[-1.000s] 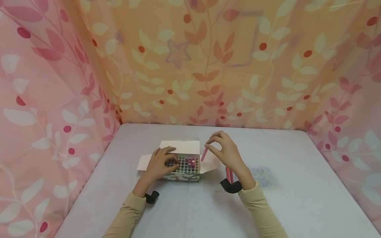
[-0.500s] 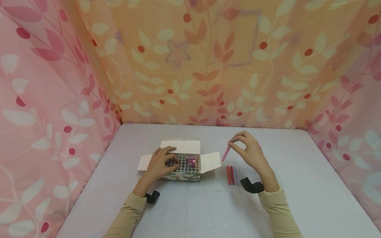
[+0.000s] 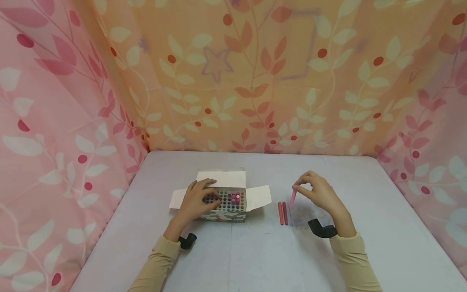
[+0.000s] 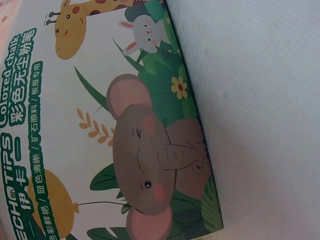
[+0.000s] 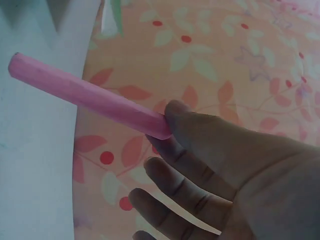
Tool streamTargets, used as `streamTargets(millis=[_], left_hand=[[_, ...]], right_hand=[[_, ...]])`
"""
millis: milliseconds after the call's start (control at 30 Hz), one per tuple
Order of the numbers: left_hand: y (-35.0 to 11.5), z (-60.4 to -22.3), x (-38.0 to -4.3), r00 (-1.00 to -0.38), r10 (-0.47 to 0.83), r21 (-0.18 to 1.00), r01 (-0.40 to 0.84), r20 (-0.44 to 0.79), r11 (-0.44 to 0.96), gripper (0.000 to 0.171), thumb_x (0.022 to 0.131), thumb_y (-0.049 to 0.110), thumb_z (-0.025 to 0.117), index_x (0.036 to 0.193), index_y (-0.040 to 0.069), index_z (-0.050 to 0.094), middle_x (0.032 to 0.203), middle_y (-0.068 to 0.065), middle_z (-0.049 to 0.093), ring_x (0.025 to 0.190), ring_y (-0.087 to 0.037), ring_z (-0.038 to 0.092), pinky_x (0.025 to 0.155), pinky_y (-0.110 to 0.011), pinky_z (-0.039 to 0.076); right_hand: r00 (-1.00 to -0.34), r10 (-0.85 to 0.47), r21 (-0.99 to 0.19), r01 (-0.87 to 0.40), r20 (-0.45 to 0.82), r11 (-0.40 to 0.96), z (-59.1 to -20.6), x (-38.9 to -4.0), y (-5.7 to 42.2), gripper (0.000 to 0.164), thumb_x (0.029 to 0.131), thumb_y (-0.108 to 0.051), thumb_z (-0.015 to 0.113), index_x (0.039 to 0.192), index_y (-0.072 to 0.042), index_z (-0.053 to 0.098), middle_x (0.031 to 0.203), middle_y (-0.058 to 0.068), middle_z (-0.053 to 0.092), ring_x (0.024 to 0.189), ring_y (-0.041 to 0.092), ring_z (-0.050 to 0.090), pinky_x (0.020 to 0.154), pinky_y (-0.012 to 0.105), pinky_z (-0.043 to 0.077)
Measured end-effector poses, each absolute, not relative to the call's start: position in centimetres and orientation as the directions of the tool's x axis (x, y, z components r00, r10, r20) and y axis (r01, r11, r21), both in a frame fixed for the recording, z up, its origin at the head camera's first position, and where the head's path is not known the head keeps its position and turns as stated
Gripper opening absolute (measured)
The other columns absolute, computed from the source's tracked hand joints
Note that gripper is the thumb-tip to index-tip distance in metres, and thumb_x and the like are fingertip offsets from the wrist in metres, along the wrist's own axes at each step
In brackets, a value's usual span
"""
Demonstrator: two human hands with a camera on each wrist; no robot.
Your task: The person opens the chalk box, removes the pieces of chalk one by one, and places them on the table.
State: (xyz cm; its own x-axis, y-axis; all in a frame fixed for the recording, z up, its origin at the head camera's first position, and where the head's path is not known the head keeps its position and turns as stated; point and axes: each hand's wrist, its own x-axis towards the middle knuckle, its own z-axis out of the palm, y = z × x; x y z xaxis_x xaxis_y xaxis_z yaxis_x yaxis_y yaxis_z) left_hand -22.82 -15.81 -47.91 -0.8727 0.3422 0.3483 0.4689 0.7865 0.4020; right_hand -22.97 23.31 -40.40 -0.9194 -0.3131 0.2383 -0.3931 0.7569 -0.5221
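Note:
My right hand [image 3: 321, 194] pinches one end of a pink chalk stick [image 5: 90, 97] between thumb and forefinger; its other fingers are loosely bent. The stick slants down close over the table, right of a red chalk stick [image 3: 280, 213] and a dark pink chalk stick [image 3: 285, 213] lying side by side. My left hand [image 3: 195, 200] rests across the left part of the colored chalk box [image 3: 222, 216], fingers relaxed and bent. The box is full of upright chalk ends in rows, several pink ones standing higher. The left wrist view shows its printed front [image 4: 145, 145], without the hand.
The box's white flaps [image 3: 258, 198] are folded out at the back and both sides. A white cloth covers the table [image 3: 233, 259], with a bluish smudge under the right hand. Patterned curtains [image 3: 233, 81] close off the back and sides.
My right hand has carried the pink chalk stick rightward from beside the box, past the two lying sticks, and lowered it toward the table. My left hand has stayed on the box.

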Motion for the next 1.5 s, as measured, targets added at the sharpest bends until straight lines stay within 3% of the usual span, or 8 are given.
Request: streamTargets(millis=[533, 1133, 1500], left_hand=[[-15.7, -47.7, -22.8, -0.875, 0.342, 0.405, 0.467, 0.344, 0.787, 0.008, 0.08, 0.04, 0.07, 0.082, 0.032, 0.067, 0.134, -0.001, 0.05, 0.13, -0.024, 0.039, 0.113, -0.053, 0.018], [-15.9, -47.9, -22.9, -0.87, 0.348, 0.405, 0.475, 0.349, 0.781, 0.008, 0.081, 0.04, 0.069, 0.083, 0.032, 0.067, 0.135, -0.002, 0.049, 0.13, -0.024, 0.038, 0.113, -0.053, 0.018], [-15.8, -47.7, -22.9, -0.878, 0.335, 0.414, 0.46, 0.341, 0.785, 0.009, 0.08, 0.04, 0.07, 0.083, 0.032, 0.068, 0.135, -0.001, 0.049, 0.13, -0.024, 0.038, 0.114, -0.051, 0.017]], right_hand=[[-0.918, -0.396, -0.5, -0.351, 0.019, 0.791, -44.8, -24.6, 24.0, 0.014, 0.083, -0.023, 0.07, 0.081, -0.008, 0.07, 0.082, 0.0, 0.062, 0.083, 0.022, 0.059, 0.073, 0.041, 0.052], [-0.927, -0.369, -0.493, -0.294, -0.059, 0.819, -47.6, -26.6, 22.9, 0.014, 0.084, -0.02, 0.067, 0.081, -0.007, 0.071, 0.076, 0.0, 0.065, 0.068, 0.012, 0.052, 0.059, 0.029, 0.045], [-0.938, -0.344, -0.48, -0.279, -0.052, 0.832, -47.6, -26.7, 22.8, 0.013, 0.085, -0.021, 0.066, 0.081, -0.009, 0.069, 0.076, 0.0, 0.064, 0.068, 0.012, 0.053, 0.057, 0.029, 0.045]])
